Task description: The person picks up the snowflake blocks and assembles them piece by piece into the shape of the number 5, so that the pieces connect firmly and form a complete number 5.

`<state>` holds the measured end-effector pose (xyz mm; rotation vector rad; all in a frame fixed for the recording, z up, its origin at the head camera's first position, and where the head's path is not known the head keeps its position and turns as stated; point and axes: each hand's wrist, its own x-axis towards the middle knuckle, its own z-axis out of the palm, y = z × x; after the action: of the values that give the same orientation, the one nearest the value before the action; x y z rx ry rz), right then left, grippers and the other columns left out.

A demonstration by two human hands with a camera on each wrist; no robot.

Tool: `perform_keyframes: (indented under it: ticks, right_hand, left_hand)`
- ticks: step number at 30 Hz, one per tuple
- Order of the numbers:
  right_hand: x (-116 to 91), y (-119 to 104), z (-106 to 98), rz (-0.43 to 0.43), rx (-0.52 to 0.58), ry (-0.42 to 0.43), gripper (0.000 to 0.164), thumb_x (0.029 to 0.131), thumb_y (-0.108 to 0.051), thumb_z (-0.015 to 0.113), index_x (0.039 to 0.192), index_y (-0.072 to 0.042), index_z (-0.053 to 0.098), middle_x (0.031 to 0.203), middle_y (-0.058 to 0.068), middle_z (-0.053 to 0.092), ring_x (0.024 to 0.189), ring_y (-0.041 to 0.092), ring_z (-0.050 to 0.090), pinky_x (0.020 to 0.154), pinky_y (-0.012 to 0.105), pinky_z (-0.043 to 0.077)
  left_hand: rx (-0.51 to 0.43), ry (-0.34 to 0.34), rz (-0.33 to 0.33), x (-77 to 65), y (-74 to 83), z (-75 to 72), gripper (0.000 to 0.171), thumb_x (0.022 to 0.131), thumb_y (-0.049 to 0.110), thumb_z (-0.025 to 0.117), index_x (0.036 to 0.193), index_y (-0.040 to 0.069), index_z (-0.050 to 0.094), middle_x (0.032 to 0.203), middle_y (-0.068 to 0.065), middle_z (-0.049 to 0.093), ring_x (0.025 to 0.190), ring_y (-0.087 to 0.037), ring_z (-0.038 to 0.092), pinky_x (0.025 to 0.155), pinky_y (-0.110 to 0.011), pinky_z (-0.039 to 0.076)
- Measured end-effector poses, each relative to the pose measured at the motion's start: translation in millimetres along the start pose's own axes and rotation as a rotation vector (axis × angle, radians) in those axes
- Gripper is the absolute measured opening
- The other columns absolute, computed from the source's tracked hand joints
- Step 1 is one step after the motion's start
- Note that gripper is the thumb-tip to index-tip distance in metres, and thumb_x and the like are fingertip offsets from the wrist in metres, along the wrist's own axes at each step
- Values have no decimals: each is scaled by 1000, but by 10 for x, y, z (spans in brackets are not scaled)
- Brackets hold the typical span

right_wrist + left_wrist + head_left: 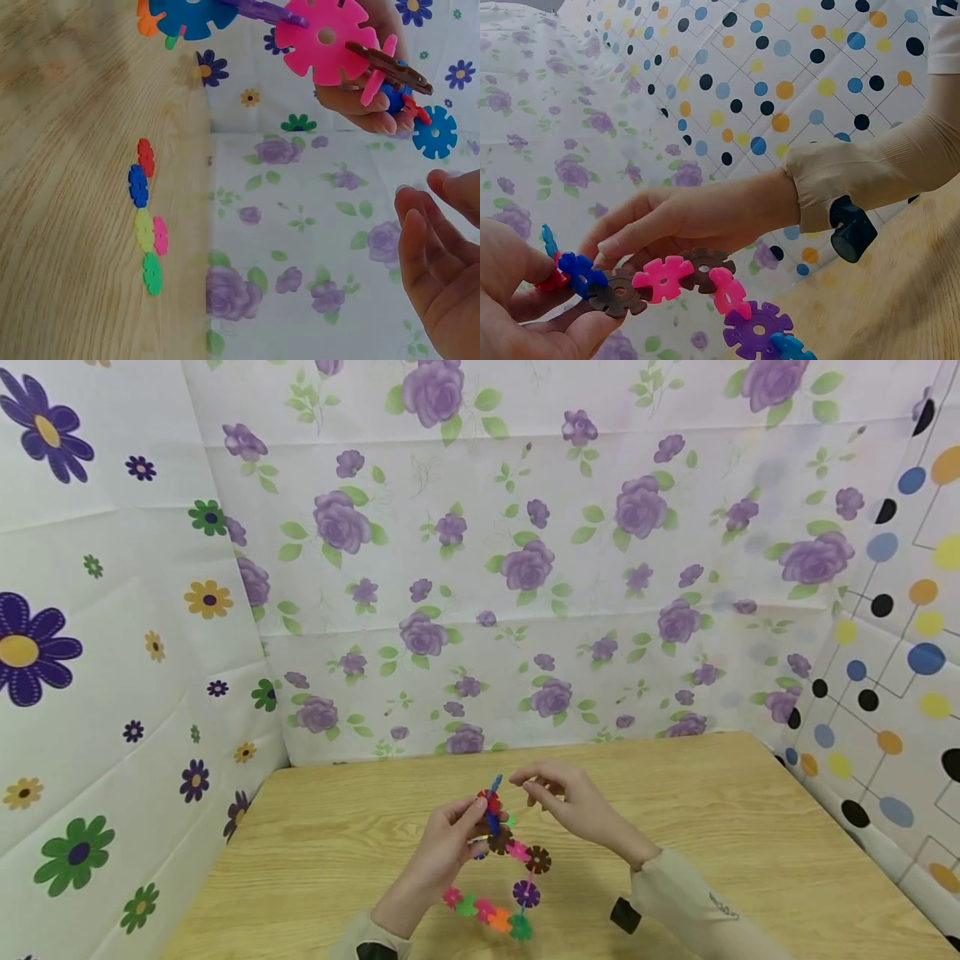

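Observation:
A chain of coloured plastic snowflake discs (527,893) hangs from my left hand (441,847) and bends round above the table. The left thumb and fingers pinch it near its upper end, at a red disc (487,799) beside a dark blue disc (576,271). A light blue disc (442,141) sticks out past the red one at that end. My right hand (577,806) is raised just right of this end, apart from it. In the right wrist view its fingers are loosely bent with nothing between them.
Loose snowflake discs lie on the wooden table (75,225): red (146,157), blue (138,186), yellow (144,229), pink (160,235) and green (152,274). Patterned cloths (480,568) stand around the table's back and sides. A black device (625,915) sits at the right sleeve.

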<state>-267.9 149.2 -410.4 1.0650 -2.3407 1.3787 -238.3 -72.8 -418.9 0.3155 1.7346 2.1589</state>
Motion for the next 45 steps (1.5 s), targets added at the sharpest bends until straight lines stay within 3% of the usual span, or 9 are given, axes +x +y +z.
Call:
perform_keyframes:
  ticks: [3, 10, 13, 20, 28, 33, 38, 45]
  right_hand:
    - [-14, 99, 18, 10, -6, -14, 22, 99, -4, 51, 113, -10, 67, 103, 8, 68, 73, 3, 59, 58, 27, 54]
    - [-54, 318, 68, 10, -24, -77, 21, 101, -17, 51, 114, -17, 67, 105, 3, 69, 75, 5, 61, 61, 25, 54]
    - [-61, 387, 84, 34, -27, -114, 20, 102, -20, 50, 113, -20, 67, 106, 1, 69, 76, 11, 64, 63, 26, 55]
    - [-55, 537, 120, 101, -36, -192, 20, 101, -16, 52, 110, -21, 69, 105, 0, 70, 80, 19, 65, 67, 26, 55]
    - [-66, 685, 172, 170, -53, -234, 21, 101, -16, 50, 108, -23, 69, 105, 1, 70, 80, 14, 65, 65, 24, 54]
    - [-56, 764, 214, 176, -31, -264, 22, 102, -13, 49, 110, -15, 69, 107, 13, 70, 82, 19, 66, 67, 24, 54]
    - [-55, 898, 288, 166, -65, -304, 22, 101, -10, 50, 113, -3, 68, 107, 15, 70, 84, 25, 67, 72, 24, 54]
    - [-3, 1011, 369, 199, -184, -307, 18, 96, -7, 58, 109, -4, 69, 103, 10, 71, 90, 15, 64, 76, 25, 53]
  left_hand:
    - [-7, 16, 2, -4, 10, -21, 42, 99, 36, 53, 119, -1, 60, 99, 3, 71, 92, -10, 66, 75, -20, 54]
    - [-10, 77, 1, -13, 9, -71, 41, 100, 33, 52, 119, -3, 62, 97, 2, 72, 91, -10, 67, 78, -21, 56]
    - [-23, 90, -4, -10, 4, -87, 40, 100, 31, 53, 118, -4, 62, 97, 1, 72, 94, -12, 68, 85, -26, 56]
    - [-25, 123, 7, -3, 29, -100, 43, 99, 30, 57, 121, -7, 60, 101, -3, 72, 97, -13, 68, 88, -27, 56]
    - [-31, 107, 1, -20, 31, -126, 39, 98, 28, 58, 119, -4, 62, 96, 0, 72, 97, -13, 68, 89, -29, 56]
    - [-61, 78, -7, -43, 27, -147, 35, 97, 27, 60, 114, -4, 64, 97, -3, 72, 94, -15, 69, 88, -30, 56]
    - [-83, 57, -17, -58, 38, -152, 38, 97, 26, 60, 113, -8, 63, 98, -7, 72, 91, -15, 69, 85, -29, 57]
    - [-92, 44, -29, -58, 44, -167, 37, 97, 27, 59, 115, -5, 63, 98, -7, 71, 93, -16, 69, 85, -28, 57]
